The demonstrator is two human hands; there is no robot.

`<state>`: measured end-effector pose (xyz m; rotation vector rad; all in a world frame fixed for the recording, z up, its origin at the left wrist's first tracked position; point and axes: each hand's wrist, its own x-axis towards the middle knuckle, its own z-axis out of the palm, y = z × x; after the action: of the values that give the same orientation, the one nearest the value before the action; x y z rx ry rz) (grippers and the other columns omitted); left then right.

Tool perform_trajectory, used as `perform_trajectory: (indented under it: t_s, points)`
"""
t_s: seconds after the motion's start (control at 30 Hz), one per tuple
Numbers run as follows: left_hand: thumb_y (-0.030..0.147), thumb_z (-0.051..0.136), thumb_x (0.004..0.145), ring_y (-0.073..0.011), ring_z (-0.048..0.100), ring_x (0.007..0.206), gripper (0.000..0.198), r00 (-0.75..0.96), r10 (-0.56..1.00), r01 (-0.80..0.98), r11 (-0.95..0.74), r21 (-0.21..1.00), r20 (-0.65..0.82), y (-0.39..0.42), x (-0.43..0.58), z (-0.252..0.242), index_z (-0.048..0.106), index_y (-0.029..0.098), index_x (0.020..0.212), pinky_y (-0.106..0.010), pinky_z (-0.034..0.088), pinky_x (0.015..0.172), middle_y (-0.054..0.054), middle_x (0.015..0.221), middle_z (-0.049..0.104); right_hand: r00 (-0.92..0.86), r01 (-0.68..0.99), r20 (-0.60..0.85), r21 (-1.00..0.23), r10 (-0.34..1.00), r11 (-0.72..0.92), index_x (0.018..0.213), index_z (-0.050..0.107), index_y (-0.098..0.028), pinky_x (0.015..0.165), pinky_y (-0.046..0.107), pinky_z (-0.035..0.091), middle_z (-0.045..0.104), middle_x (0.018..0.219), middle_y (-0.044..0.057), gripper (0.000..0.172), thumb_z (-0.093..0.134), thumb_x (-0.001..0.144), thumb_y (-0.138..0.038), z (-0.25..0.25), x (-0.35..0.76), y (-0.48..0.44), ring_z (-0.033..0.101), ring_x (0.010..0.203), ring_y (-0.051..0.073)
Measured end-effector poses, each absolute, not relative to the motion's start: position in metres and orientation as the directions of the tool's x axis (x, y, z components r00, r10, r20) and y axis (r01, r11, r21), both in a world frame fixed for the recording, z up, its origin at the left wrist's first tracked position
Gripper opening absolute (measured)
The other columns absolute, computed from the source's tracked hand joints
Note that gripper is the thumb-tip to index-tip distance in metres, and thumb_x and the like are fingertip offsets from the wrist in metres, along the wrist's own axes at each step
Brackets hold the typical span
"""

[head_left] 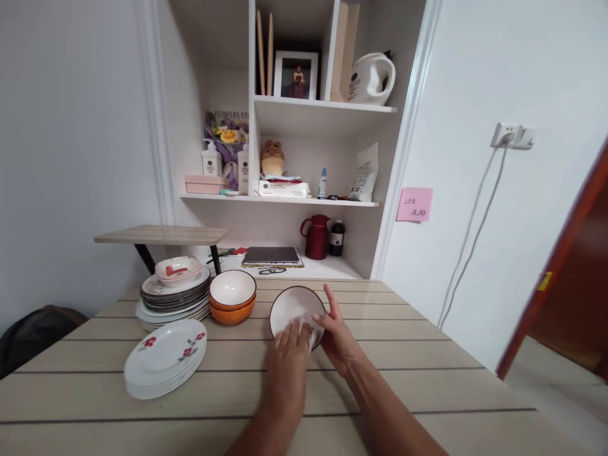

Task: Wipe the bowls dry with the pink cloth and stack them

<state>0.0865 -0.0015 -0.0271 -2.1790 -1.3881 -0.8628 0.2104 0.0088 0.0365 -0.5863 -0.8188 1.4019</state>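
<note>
A bowl with a white inside and a dark rim is tilted toward me over the middle of the table. My left hand presses a crumpled white tissue against the inside of this bowl. On the right side, my right hand grips the bowl with the thumb over its rim and the index finger sticking up. Left of the bowl stand stacked orange bowls with white insides.
A stack of white plates with red flowers lies at the left. Behind it rises a taller plate stack topped by a square dish. Beyond the slatted table are a laptop, glasses and a red jug.
</note>
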Motion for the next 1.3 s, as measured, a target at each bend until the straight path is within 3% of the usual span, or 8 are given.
perform_trajectory:
  t_s: [0.17,0.33,0.53,0.7,0.8,1.1,1.2,1.3]
  points:
    - [0.001,0.037,0.091,-0.0257,0.066,0.117,0.052,0.186,0.705,0.909,-0.388,0.152,0.684,0.001,0.097,-0.029,0.055,0.014,0.137,-0.04,0.057,0.094,-0.015,0.133,0.065,0.048,-0.497,0.128,-0.858,0.991,0.135,0.154,0.029,-0.037,0.082,0.034,0.05,0.073,0.098,-0.002,0.105,0.083,0.064,-0.025,0.033,0.196,0.003,0.067,0.083,0.021]
    - [0.0,0.039,0.089,-0.029,0.061,0.125,0.055,0.177,0.66,0.906,-0.399,0.141,0.73,0.007,0.103,-0.034,0.053,0.016,0.14,-0.045,0.055,0.098,-0.015,0.138,0.061,0.023,-0.579,0.016,-0.815,1.0,0.026,0.136,0.054,-0.031,0.085,0.033,0.05,0.074,0.088,-0.003,0.072,0.075,0.067,-0.025,0.022,0.186,0.008,0.067,0.088,0.022]
    - [-0.005,0.039,0.087,-0.022,0.049,0.137,0.068,0.556,0.465,0.771,-0.597,-0.22,0.689,0.007,0.079,-0.026,0.04,0.022,0.149,-0.037,0.051,0.105,-0.009,0.15,0.05,-0.012,-0.585,0.001,-0.811,1.0,-0.006,0.112,0.068,-0.025,0.073,0.03,0.049,0.076,0.084,0.0,0.047,0.076,0.066,-0.028,0.032,0.211,0.009,0.068,0.081,0.023]
    - [0.012,0.05,0.096,-0.0237,0.045,0.14,0.041,0.799,0.348,0.586,-0.635,-0.503,0.491,0.018,0.021,0.001,0.056,0.028,0.133,-0.045,0.04,0.114,-0.003,0.152,0.049,-0.138,-0.424,0.083,-0.905,0.987,0.017,0.117,0.067,-0.025,0.075,0.029,0.047,0.078,0.098,0.001,0.052,0.072,0.066,-0.021,0.048,0.216,0.001,0.067,0.088,0.023]
    - [0.02,0.052,0.097,-0.0272,0.043,0.141,0.026,0.8,0.315,0.588,-0.583,-0.561,0.511,0.023,0.01,0.002,0.064,0.018,0.121,-0.05,0.035,0.117,-0.011,0.151,0.05,-0.186,-0.419,0.056,-0.908,0.981,-0.028,0.123,0.064,-0.029,0.074,0.031,0.048,0.077,0.104,0.001,0.056,0.069,0.068,-0.021,0.044,0.211,0.0,0.067,0.088,0.023]
    - [0.001,0.041,0.09,-0.0263,0.06,0.126,0.045,0.428,0.521,0.873,-0.45,-0.189,0.739,0.007,0.06,-0.023,0.061,0.013,0.128,-0.043,0.052,0.104,-0.014,0.136,0.063,-0.152,-0.635,0.148,-0.772,0.977,0.018,0.143,0.043,-0.04,0.094,0.038,0.048,0.072,0.122,0.001,0.094,0.08,0.061,-0.014,0.027,0.188,-0.002,0.068,0.105,0.024]
    - [0.002,0.037,0.09,-0.028,0.059,0.127,0.051,0.275,0.587,0.907,-0.421,-0.003,0.761,0.003,0.095,-0.022,0.055,0.014,0.136,-0.046,0.053,0.104,-0.014,0.139,0.061,-0.102,-0.652,0.109,-0.758,0.989,0.016,0.14,0.048,-0.036,0.094,0.039,0.049,0.074,0.112,0.002,0.084,0.079,0.064,-0.018,0.026,0.187,0.001,0.069,0.104,0.026]
    - [0.001,0.038,0.089,-0.0283,0.052,0.134,0.057,0.343,0.572,0.868,-0.496,-0.019,0.745,0.004,0.113,-0.023,0.047,0.013,0.143,-0.047,0.052,0.104,-0.015,0.144,0.056,-0.047,-0.622,0.055,-0.783,0.997,0.014,0.127,0.06,-0.026,0.082,0.037,0.052,0.075,0.091,0.003,0.061,0.074,0.068,-0.026,0.027,0.201,0.006,0.07,0.087,0.026]
